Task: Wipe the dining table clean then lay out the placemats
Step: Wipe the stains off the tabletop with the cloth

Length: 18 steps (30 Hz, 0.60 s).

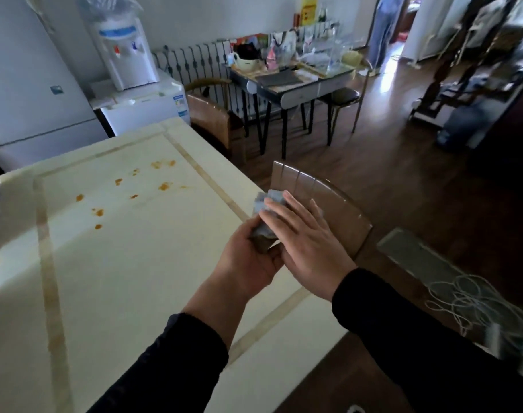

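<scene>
Folding the cloth (267,211): left hand (248,257) grips it, right hand (304,242) flat on top; I'd square it before tackling the surface's (129,278) orange stains (129,192).

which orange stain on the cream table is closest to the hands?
The lowest orange stain, near the table's left inlay strip. The other spots all lie farther up the cream tabletop from the left hand and right hand.

Smooth, pale stone-look dining table (129,263) with a soft sheen, orange smears (126,189) drying matt on top. Soft grey cloth (267,204), crumpled (a bit fuzzy). Glossy brown chair back (319,192); polished wood floor (403,180).
</scene>
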Motion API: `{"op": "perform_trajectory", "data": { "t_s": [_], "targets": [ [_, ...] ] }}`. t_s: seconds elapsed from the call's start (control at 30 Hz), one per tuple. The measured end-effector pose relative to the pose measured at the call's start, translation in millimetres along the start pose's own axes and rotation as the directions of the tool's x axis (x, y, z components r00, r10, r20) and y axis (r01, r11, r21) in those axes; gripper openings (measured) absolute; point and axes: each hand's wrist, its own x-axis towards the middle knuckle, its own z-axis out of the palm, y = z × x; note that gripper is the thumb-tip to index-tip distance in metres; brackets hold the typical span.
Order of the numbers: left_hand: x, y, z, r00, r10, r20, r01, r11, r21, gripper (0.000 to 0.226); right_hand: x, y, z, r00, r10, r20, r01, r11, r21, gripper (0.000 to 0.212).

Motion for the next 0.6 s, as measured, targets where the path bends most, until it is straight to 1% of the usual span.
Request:
{"op": "perform_trajectory", "data": {
  "t_s": [0.13,0.23,0.37,0.5,0.6],
  "targets": [
    [27.4,-23.5,45.7,0.997,-0.035,0.074,0.035,0.999,0.006,0.049,-27.7,51.3,-24.0,0.987,0.146,-0.064,-0.145,0.989,0.017,0.066],
    [51.6,-52.5,86.4,0.993,-0.074,0.094,0.072,0.997,0.028,0.044,-56.3,101.4,-37.9,0.98,0.189,-0.067,-0.187,0.982,0.033,0.066],
    [91.4,-100.6,139.9,0.992,-0.112,0.055,0.112,0.994,0.007,0.045,-90.7,180.1,-57.6,0.98,0.196,-0.024,-0.194,0.979,0.058,0.072],
    [116.0,-136.3,185.8,0.993,-0.113,0.03,0.115,0.992,-0.059,0.041,-109.3,241.5,-78.0,0.991,0.131,0.029,-0.132,0.99,0.043,0.074],
    [125.7,-150.3,212.9,0.994,-0.098,0.042,0.103,0.985,-0.136,0.039,-106.9,276.6,-90.1,0.998,0.052,0.037,-0.053,0.998,0.032,0.073]
  ]
}}
